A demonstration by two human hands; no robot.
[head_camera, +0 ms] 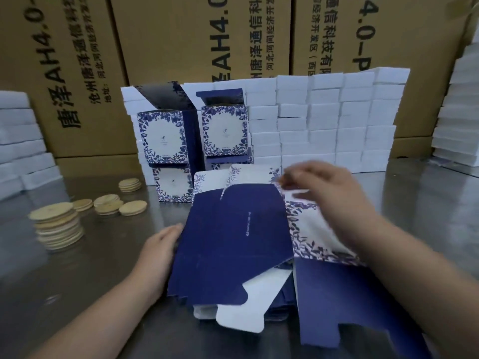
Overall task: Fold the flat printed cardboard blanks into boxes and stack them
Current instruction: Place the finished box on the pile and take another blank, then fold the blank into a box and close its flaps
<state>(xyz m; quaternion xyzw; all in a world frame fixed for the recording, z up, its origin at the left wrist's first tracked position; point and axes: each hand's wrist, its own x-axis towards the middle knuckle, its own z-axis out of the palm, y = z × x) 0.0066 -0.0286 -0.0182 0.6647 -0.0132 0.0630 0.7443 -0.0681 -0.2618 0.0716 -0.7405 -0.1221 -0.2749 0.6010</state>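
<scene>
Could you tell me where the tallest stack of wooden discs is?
In the head view, the tallest stack of wooden discs stands on the metal table at left, nearer than the smaller disc piles.

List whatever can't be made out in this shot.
Head view:
- Right hand: motion-blurred, so its grip is unclear.
- Left hand: fingertips hidden behind the top blank.
- Pile of blanks: count hidden under the top blank.
- Folded boxes: centre print too small.
- Brown cartons: lettering cut by the top edge.
</scene>
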